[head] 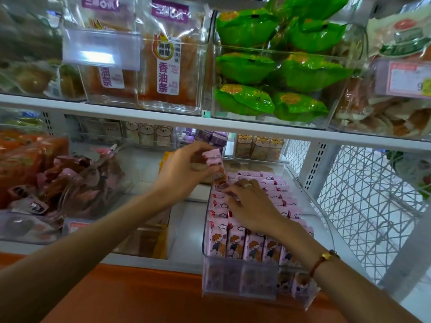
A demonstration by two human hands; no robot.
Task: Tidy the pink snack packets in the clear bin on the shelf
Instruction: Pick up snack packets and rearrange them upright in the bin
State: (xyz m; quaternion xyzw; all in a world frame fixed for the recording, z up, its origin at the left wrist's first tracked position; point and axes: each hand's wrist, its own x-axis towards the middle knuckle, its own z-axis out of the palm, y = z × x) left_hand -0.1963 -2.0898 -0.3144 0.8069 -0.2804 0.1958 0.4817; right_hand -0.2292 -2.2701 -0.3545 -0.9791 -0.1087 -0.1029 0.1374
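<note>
Fingers (210,170) of the left hand (184,170) pinch some pink packets (213,157) at the clear bin's (238,290) twelve o'clock end; right hand (250,207) rests flat, fingers relaxed, on the packet rows (279,194).

The white lower shelf (186,229) carries the clear bin (238,280) at right, another clear bin of mixed dark wrappers (70,187) at left, and orange packets (149,231) between them.

Upper shelf (233,127) low over bin (206,229)
</note>
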